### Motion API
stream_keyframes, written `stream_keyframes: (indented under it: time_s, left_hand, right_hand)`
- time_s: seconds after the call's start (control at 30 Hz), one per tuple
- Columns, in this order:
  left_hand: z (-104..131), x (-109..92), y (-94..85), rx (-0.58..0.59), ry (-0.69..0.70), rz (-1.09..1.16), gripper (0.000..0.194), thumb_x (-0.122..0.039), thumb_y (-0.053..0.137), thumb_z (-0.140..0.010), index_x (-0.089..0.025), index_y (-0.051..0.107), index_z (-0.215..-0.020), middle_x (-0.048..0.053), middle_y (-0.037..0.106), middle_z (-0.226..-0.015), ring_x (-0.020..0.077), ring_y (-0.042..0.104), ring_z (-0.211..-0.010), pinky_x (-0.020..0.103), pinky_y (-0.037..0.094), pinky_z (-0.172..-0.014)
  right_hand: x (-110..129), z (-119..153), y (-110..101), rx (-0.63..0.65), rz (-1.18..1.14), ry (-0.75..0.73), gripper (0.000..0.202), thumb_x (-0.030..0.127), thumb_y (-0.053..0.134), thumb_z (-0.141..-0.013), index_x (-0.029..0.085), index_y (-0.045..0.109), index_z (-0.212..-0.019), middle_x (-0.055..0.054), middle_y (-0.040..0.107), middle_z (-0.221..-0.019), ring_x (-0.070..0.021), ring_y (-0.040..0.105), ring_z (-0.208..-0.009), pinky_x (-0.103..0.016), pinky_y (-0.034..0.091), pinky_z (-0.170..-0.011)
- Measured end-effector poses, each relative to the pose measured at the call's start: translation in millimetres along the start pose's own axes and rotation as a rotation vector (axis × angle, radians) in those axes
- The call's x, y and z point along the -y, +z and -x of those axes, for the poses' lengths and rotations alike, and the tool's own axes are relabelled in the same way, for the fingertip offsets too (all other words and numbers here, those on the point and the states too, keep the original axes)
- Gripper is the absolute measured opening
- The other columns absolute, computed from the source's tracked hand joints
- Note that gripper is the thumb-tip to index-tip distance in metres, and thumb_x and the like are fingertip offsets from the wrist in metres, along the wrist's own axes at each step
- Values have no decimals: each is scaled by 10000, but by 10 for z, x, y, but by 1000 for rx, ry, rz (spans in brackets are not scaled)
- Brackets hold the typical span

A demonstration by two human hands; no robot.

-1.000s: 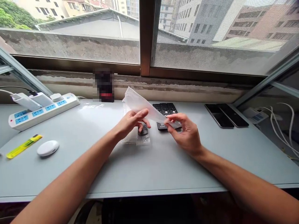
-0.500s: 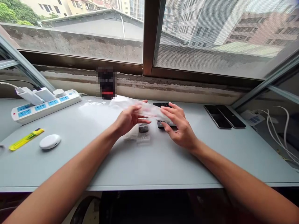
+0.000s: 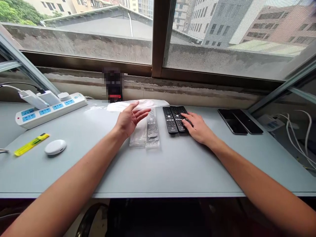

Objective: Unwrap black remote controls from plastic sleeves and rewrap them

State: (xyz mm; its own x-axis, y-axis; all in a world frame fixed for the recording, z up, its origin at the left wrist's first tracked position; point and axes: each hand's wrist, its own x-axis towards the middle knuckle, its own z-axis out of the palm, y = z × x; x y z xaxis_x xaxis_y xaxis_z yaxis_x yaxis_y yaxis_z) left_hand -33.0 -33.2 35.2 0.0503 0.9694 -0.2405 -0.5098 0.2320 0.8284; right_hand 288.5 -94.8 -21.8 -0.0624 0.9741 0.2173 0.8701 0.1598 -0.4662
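Remotes [image 3: 170,121] sit under your right fingers [image 3: 191,117], grip unclear; near your spread left fingers [image 3: 141,115], a clear bag [image 3: 153,144] holds another remote [image 3: 152,129].

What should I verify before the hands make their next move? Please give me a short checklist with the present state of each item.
1. Left hand open: ok, its fingers are spread.
2. Clear bag firmly held: cannot tell, the left thumb overlaps it and hides any contact.
3. Right hand at the black remotes: ok, its fingertips are over their right side.
4. Secure grip on one remote: cannot tell, the hand hides part of the group.
5. Wrapped remote lying on the table: ok, in clear plastic.
6. Phones apart from the right hand: ok.
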Motion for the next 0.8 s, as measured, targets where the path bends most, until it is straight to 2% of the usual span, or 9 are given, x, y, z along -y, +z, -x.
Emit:
stream_keyframes:
  time_s: [0.13,0.27,0.37,0.47,0.53,0.6,0.7,0.8]
  left_hand:
    - [10,33,-18,25,67,-82,290,-258,864,-877,-172,720,-1114,91,780,-1137,174,819,-909,255,661,-808]
    - [0,44,-35,79,134,-143,237,-263,845,-737,-198,720,-928,64,792,-1251,180,754,-954,261,565,-722]
    - [-49,30,-63,58,237,-142,217,-290,840,-704,-210,687,-834,56,790,-1120,199,716,-998,265,514,-714]
    - [-108,-5,-94,69,334,-88,239,-303,864,-696,-214,695,-841,42,764,-996,198,703,-996,272,549,-809]
    - [-145,-31,-112,71,325,-28,292,-341,897,-695,-213,692,-858,39,757,-952,205,714,-957,295,580,-852]
    - [-175,-51,-128,41,303,-7,347,-376,937,-690,-209,701,-883,38,759,-919,210,720,-900,314,598,-828]
    - [-203,-65,-156,-14,307,-57,397,-332,991,-660,-193,749,-943,33,779,-936,192,719,-854,295,593,-758]
    - [-210,-80,-195,6,271,-206,451,-322,1013,-654,-185,800,-1027,61,816,-1006,202,736,-864,290,583,-718]
  right_hand:
    - [-46,-14,32,-8,-11,-13,586,544,462,-1185,239,677,-1637,-202,584,-1722,-412,476,-1662,-666,390,-1380]
    - [74,25,47,-140,41,-121,573,507,527,-1172,161,690,-1599,-249,573,-1718,-459,442,-1672,-720,361,-1382]
    - [333,127,44,-211,56,-375,475,439,640,-1145,201,720,-1548,-222,647,-1646,-473,407,-1697,-777,316,-1385]
    - [653,258,63,-45,-16,-732,235,341,707,-1124,258,831,-1305,-166,642,-1678,-428,402,-1720,-715,415,-1361]
    - [815,328,95,41,-27,-880,134,306,739,-1111,256,856,-1154,-148,627,-1713,-426,405,-1723,-699,445,-1349]
    - [896,368,131,47,-5,-924,151,258,723,-1116,217,850,-1188,-175,669,-1673,-436,470,-1684,-711,469,-1331]
    - [884,366,159,2,-4,-925,240,176,658,-1136,198,812,-1318,-145,779,-1544,-418,601,-1573,-705,546,-1268]
    - [810,323,126,-102,-117,-889,246,121,678,-1122,206,791,-1323,-119,861,-1365,-357,738,-1326,-588,673,-1089]
